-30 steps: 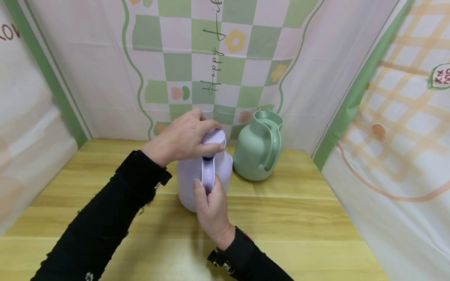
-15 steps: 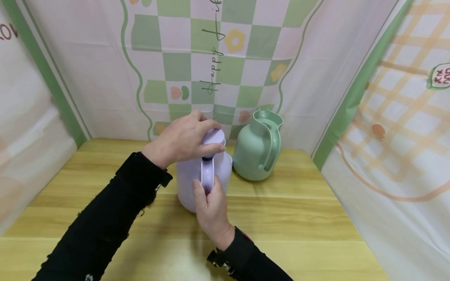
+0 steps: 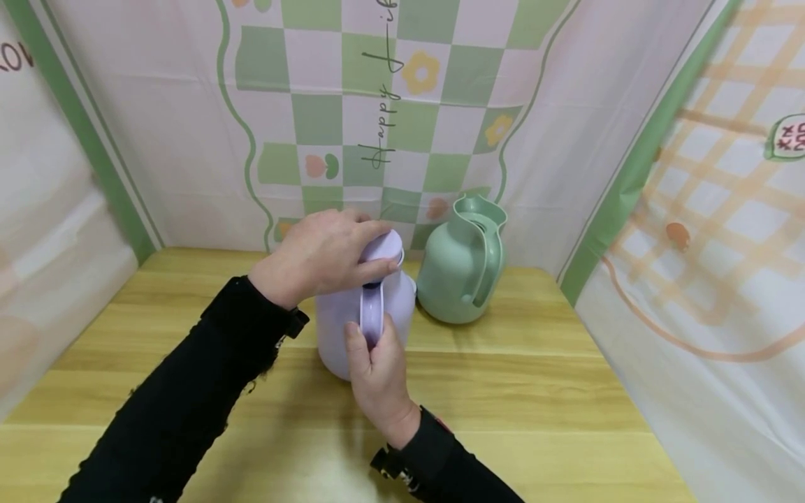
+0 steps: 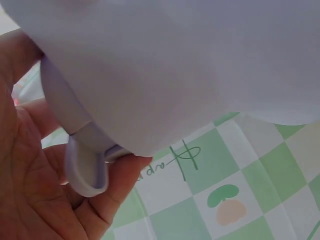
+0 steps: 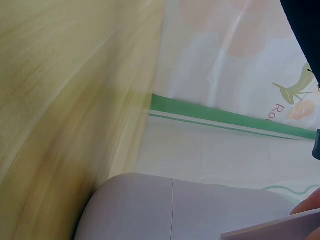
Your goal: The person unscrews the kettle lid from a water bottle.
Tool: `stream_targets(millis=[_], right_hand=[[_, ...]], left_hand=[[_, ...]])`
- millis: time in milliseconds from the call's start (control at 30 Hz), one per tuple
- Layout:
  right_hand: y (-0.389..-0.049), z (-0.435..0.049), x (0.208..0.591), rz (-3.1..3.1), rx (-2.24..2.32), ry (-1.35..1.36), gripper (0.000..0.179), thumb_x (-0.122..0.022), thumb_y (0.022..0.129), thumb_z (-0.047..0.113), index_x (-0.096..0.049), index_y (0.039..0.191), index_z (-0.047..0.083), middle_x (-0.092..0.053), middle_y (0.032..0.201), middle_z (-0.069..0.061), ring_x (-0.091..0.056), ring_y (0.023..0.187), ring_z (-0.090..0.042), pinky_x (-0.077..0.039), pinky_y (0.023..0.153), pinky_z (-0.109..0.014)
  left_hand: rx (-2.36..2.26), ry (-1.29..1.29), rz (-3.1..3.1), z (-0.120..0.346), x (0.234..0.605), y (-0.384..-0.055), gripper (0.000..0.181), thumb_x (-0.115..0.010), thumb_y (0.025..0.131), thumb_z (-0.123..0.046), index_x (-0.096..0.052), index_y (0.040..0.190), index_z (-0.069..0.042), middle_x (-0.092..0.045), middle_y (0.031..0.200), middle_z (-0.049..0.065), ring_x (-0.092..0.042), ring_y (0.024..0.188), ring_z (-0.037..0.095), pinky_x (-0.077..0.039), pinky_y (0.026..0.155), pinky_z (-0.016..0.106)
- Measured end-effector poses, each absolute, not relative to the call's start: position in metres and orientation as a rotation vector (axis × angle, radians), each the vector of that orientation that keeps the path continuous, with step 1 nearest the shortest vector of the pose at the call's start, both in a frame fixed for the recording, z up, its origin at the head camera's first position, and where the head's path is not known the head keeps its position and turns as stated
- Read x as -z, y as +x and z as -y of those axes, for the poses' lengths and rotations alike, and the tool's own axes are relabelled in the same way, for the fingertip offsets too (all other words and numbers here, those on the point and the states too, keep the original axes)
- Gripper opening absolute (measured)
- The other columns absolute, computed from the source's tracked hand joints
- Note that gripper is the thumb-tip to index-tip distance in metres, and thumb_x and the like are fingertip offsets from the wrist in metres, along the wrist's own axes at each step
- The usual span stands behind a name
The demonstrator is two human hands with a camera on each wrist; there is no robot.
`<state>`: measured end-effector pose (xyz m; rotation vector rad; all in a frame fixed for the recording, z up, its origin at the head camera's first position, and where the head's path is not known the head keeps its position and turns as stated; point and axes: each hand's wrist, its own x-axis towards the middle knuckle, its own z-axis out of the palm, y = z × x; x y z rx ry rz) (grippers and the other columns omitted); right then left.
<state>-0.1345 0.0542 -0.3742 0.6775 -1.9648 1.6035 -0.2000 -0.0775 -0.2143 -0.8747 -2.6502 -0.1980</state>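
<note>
A lilac thermos jug (image 3: 333,335) stands upright on the wooden table, its handle turned toward me. My left hand (image 3: 317,255) reaches over the top and grips the round lilac lid (image 3: 385,246), thumb at the near side and fingers at the far side. Lower down, my right hand (image 3: 380,377) holds the jug's handle (image 3: 372,311), with the thumb along its left side. In the left wrist view, the fingers (image 4: 122,177) curl about the top of the jug, whose pale body (image 4: 165,65) fills the upper part. The right wrist view catches the jug's side (image 5: 135,210) and only a bit of fingers.
A green jug (image 3: 455,272) with a wavy open rim stands just right of the lilac one, close to its spout. The wooden table (image 3: 534,405) ends at a checked cloth backdrop (image 3: 314,119). Printed cloth walls (image 3: 704,230) rise at both sides.
My left hand has tilted slightly, its knuckles and wrist a little lower and further left, fingers still about the lid. The right hand and both jugs stay in place.
</note>
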Motion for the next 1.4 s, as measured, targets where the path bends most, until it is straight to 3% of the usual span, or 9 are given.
stream_targets(millis=[300,500,767,1000,1267,1400], right_hand=[[-0.136,-0.053,0.374,1.952,-1.576,0.674,0.023,-0.056,0.105,0.010,-0.055,0.123,-0.004,-0.062,0.100,-0.013,-0.063,0.093,-0.019,-0.054,0.076,-0.033],[-0.137,-0.053,0.373,1.953,-1.581,0.674,0.023,-0.056,0.105,0.011,-0.055,0.122,-0.005,-0.062,0.101,-0.013,-0.062,0.093,-0.019,-0.054,0.076,-0.033],[-0.136,-0.054,0.373,1.966,-1.593,0.674,0.024,-0.055,0.106,0.010,-0.054,0.124,-0.005,-0.059,0.097,-0.011,-0.060,0.090,-0.018,-0.052,0.073,-0.031],[-0.135,-0.054,0.374,1.976,-1.610,0.668,0.026,-0.055,0.106,0.011,-0.053,0.126,-0.005,-0.062,0.104,-0.013,-0.062,0.096,-0.019,-0.053,0.077,-0.033],[-0.135,-0.054,0.374,1.974,-1.623,0.679,0.028,-0.054,0.107,0.012,-0.052,0.130,-0.003,-0.062,0.108,-0.014,-0.063,0.100,-0.020,-0.054,0.080,-0.034],[-0.135,-0.055,0.375,1.971,-1.608,0.681,0.027,-0.054,0.107,0.012,-0.053,0.129,-0.003,-0.061,0.102,-0.012,-0.062,0.094,-0.019,-0.052,0.076,-0.032]], left_hand=[[0.183,-0.905,2.699,0.079,0.206,-0.195,0.058,-0.063,0.099,-0.047,-0.063,0.144,-0.010,-0.068,0.134,0.016,-0.070,0.111,0.034,-0.056,0.093,0.048],[0.209,-0.880,2.741,0.080,0.203,-0.195,0.061,-0.063,0.098,-0.049,-0.062,0.145,-0.010,-0.066,0.137,0.016,-0.067,0.116,0.034,-0.055,0.094,0.048],[0.147,-0.750,2.750,0.079,0.207,-0.199,0.068,-0.062,0.094,-0.062,-0.064,0.142,-0.015,-0.066,0.131,0.017,-0.067,0.109,0.036,-0.056,0.085,0.046],[0.155,-0.696,2.728,0.080,0.214,-0.202,0.076,-0.061,0.091,-0.073,-0.064,0.142,-0.017,-0.063,0.106,0.014,-0.058,0.089,0.027,-0.050,0.068,0.038],[0.259,-0.603,2.707,0.078,0.218,-0.201,0.075,-0.062,0.087,-0.076,-0.069,0.133,-0.017,-0.063,0.109,0.015,-0.060,0.092,0.028,-0.051,0.066,0.042],[0.236,-0.561,2.721,0.075,0.217,-0.197,0.073,-0.061,0.087,-0.077,-0.071,0.128,-0.017,-0.063,0.108,0.015,-0.061,0.090,0.030,-0.050,0.064,0.042]])
